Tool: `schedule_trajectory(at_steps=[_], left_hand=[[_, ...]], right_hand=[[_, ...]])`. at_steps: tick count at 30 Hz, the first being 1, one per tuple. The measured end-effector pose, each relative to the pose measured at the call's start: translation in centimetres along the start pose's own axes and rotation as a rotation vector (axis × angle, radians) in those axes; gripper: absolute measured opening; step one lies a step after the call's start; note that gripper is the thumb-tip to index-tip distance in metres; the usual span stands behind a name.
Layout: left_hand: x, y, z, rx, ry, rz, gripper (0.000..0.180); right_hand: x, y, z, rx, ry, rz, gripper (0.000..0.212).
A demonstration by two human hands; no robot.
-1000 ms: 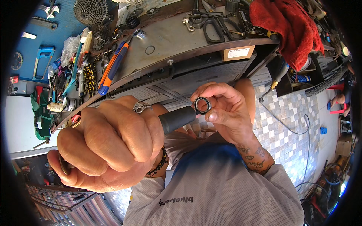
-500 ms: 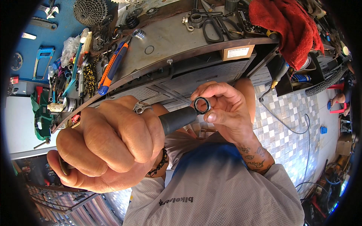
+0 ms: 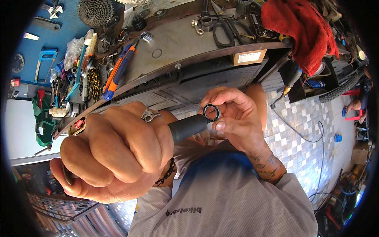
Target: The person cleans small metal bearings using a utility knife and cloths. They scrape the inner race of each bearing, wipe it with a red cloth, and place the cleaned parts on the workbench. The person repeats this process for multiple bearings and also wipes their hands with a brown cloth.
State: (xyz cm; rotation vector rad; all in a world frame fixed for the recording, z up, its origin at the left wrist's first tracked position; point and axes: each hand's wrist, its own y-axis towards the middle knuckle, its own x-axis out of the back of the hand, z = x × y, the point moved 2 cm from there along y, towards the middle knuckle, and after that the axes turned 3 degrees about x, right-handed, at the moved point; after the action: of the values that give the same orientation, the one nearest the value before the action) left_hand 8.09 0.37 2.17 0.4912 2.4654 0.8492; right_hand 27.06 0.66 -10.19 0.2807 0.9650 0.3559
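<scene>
My left hand (image 3: 114, 146), large and close, is closed in a fist around a black cylindrical handle (image 3: 188, 128). A flat, dark metal end shows beside its thumb, and a silver finger ring sits on one finger. The handle's far end meets a small ring bearing (image 3: 211, 112) with a shiny rim and open centre. My right hand (image 3: 237, 112) pinches the bearing between thumb and fingers. Both hands are above my lap, in front of the workbench. Whether a tip from the handle goes into the bearing, I cannot tell.
On the metal workbench (image 3: 177, 43) lie an orange and blue utility knife (image 3: 118, 73), a thin ring (image 3: 157, 53), a silver cylinder part (image 3: 146, 36) and black scissors (image 3: 233, 33). A red cloth (image 3: 298, 33) hangs over the right end. A cardboard box (image 3: 248, 57) sits below.
Both hands keep their grips. The left fist and black handle have shifted very slightly right, and the bearing has turned and dipped a little in my right fingers.
</scene>
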Motion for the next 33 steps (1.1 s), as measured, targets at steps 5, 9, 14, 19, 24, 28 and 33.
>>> schedule_trajectory(at_steps=[5, 9, 14, 19, 24, 28, 33], left_hand=[[-1.6, 1.6, 0.8, -0.060, -0.101, 0.088, 0.045], [-2.4, 2.3, 1.0, -0.083, -0.211, 0.102, 0.045], [-2.6, 2.5, 0.8, -0.058, -0.211, 0.083, 0.046], [-2.6, 2.4, 0.9, -0.059, -0.218, 0.079, 0.046], [-2.6, 2.3, 0.9, -0.058, -0.218, 0.075, 0.047], [-2.6, 2.1, 0.9, -0.057, -0.198, 0.061, 0.047], [-2.7, 1.8, 1.0, -0.066, -0.196, 0.038, 0.047]], right_hand=[[0.0, 0.0, 0.1, -0.023, -0.015, -0.015, 0.041], [0.0, 0.0, 0.1, -0.026, 0.004, 0.000, 0.041], [0.0, 0.0, 0.0, -0.017, -0.007, -0.018, 0.042], [0.0, -0.1, 0.1, -0.031, 0.001, -0.022, 0.042], [-0.1, -0.1, 0.1, -0.021, -0.024, -0.030, 0.042], [-0.1, -0.1, 0.2, -0.027, -0.026, -0.015, 0.041], [-0.1, -0.2, 0.2, -0.021, -0.026, -0.016, 0.041]])
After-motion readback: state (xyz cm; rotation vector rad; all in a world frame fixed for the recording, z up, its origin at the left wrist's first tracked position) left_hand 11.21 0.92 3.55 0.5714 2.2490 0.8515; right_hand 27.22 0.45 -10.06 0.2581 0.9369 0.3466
